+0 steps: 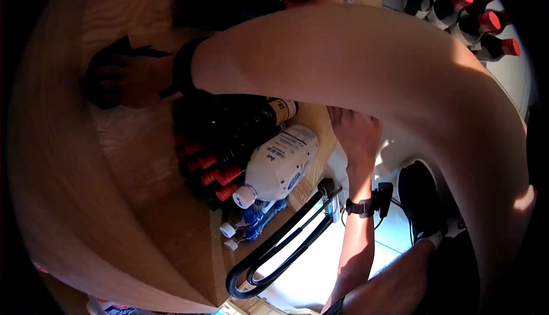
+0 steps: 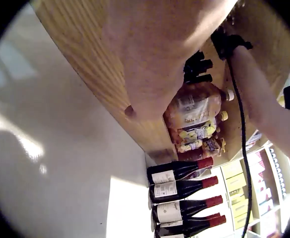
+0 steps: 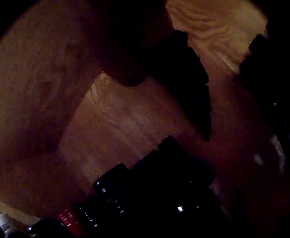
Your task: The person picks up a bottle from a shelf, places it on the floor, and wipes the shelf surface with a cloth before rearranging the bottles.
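Note:
My right hand (image 1: 134, 80) reaches deep into a shadowed wooden compartment and holds a dark cloth (image 1: 103, 98) against the wood panel (image 1: 114, 138). In the right wrist view, a pointed end of the cloth (image 3: 192, 94) sticks out past the hand. My left hand (image 1: 355, 135) rests at the pale wooden shelf edge (image 2: 93, 69), with its thumb side lying on the board in the left wrist view. Below my right arm lie dark bottles with red caps (image 1: 209, 176), beside a large white bottle (image 1: 283, 163).
Clear bottles with blue labels (image 1: 251, 223) lie near a black tubular handle (image 1: 274, 252). Red-capped wine bottles (image 1: 460, 0) stand at the upper right. Bottles of orange-red drink (image 2: 192, 106) sit inside the shelf. A black shoe (image 1: 420, 200) is on the floor.

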A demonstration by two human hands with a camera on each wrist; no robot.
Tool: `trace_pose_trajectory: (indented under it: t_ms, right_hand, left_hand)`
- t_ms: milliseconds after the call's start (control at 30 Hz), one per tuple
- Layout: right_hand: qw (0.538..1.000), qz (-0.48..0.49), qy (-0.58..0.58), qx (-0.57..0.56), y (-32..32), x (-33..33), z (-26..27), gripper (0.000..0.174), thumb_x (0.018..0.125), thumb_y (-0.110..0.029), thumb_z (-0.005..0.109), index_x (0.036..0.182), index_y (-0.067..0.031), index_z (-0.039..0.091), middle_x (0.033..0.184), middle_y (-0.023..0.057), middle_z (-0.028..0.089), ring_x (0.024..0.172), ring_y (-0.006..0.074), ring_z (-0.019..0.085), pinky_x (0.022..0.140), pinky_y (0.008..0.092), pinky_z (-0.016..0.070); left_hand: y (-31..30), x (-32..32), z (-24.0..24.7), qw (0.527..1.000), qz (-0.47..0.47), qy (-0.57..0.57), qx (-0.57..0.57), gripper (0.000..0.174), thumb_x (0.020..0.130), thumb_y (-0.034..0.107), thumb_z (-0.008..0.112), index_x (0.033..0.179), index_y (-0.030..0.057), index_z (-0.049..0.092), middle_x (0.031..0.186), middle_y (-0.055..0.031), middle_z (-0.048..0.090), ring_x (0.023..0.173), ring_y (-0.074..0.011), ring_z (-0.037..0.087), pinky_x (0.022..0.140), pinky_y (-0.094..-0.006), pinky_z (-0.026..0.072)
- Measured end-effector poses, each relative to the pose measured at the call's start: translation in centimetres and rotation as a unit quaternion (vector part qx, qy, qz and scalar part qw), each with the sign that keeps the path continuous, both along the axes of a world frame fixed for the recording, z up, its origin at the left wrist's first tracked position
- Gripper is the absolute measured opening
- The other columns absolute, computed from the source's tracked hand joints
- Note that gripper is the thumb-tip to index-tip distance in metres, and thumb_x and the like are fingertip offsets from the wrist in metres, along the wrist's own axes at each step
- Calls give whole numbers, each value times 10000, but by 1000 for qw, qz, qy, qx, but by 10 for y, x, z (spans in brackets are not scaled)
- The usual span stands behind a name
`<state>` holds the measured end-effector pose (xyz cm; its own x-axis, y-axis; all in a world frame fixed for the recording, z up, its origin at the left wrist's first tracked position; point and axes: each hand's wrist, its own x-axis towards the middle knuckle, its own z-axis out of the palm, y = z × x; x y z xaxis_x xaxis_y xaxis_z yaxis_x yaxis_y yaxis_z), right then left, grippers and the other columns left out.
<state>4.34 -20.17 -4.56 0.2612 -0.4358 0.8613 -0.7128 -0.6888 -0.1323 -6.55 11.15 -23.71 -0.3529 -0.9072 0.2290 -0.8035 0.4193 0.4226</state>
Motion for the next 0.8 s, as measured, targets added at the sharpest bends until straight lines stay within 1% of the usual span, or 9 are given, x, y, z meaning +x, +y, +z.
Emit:
trace_pose_trajectory:
  t_ms: [133, 233, 267, 333, 400, 533, 633, 700, 800]
  right_hand:
    - [999, 12, 24, 44, 6, -12, 5, 521, 1062, -354, 428, 1549, -167, 442, 1657, 120, 337, 1580, 365, 182, 1264, 591, 210]
    - [998, -13, 66, 19, 5, -15, 0, 524, 1078, -354, 395, 1569, -171, 418, 1676, 109, 307, 1585, 363, 163, 1277, 578, 189]
    - [990, -87, 107, -6, -1, -7, -1, 524, 1080, -343, 395, 1575, -173, 412, 1680, 104, 300, 1588, 362, 152, 1283, 573, 180]
    - [975, -162, 151, -30, -2, -11, -4, 525, 1081, -333, 394, 1581, -175, 407, 1684, 99, 294, 1590, 362, 142, 1288, 568, 171]
    - [996, -24, 88, 14, 10, -28, -1, 519, 1076, -314, 418, 1573, -164, 422, 1685, 91, 294, 1592, 355, 137, 1292, 560, 169]
    - [999, -11, 41, -12, 3, -22, -12, 523, 1068, -302, 448, 1568, -149, 428, 1679, 95, 305, 1592, 352, 143, 1290, 568, 168]
    - [995, 9, 97, 21, 18, -41, -9, 517, 1063, -297, 453, 1554, -135, 448, 1674, 104, 315, 1590, 353, 153, 1289, 568, 171]
    - [997, -6, 78, -2, 11, -34, -18, 509, 1053, -301, 470, 1532, -132, 482, 1663, 106, 336, 1587, 358, 164, 1284, 571, 182]
    - [999, 7, 29, -32, -4, -17, -28, 500, 1044, -302, 495, 1513, -129, 507, 1653, 105, 349, 1585, 360, 174, 1279, 572, 197]
  left_hand:
    - [-2, -3, 0, 997, -3, 68, -30, 531, 817, 130, 703, 1296, -67, 586, 1304, -302, 599, 1298, -492, 535, 1178, -606, 368]
    - [-1, 1, 6, 999, -28, -32, -4, 558, 795, 104, 700, 1309, -71, 572, 1295, -304, 602, 1290, -497, 540, 1161, -619, 386]
    - [-1, 1, 4, 999, -25, -21, -7, 573, 783, 96, 699, 1315, -72, 567, 1297, -308, 599, 1292, -499, 538, 1162, -623, 382]
    - [0, -1, 0, 1000, -26, -7, -10, 588, 772, 88, 698, 1321, -72, 561, 1298, -312, 596, 1293, -501, 536, 1164, -627, 379]
    - [0, 0, 1, 1000, -23, -8, -7, 601, 771, 95, 702, 1329, -73, 553, 1302, -320, 590, 1297, -504, 531, 1179, -628, 360]
    - [1, 2, 4, 999, -31, -27, -7, 588, 787, 104, 709, 1325, -76, 554, 1295, -324, 593, 1296, -507, 529, 1200, -631, 331]
    - [-1, 0, 9, 1000, -28, -4, -6, 574, 793, 87, 712, 1320, -78, 554, 1299, -325, 590, 1297, -507, 526, 1207, -631, 322]
    - [-2, 1, 11, 999, -30, -6, 30, 561, 801, 83, 712, 1315, -80, 556, 1323, -327, 580, 1311, -504, 518, 1216, -624, 313]
    - [-3, -2, 9, 1000, -23, 7, 2, 563, 809, 90, 712, 1321, -80, 551, 1337, -329, 572, 1323, -499, 511, 1220, -620, 309]
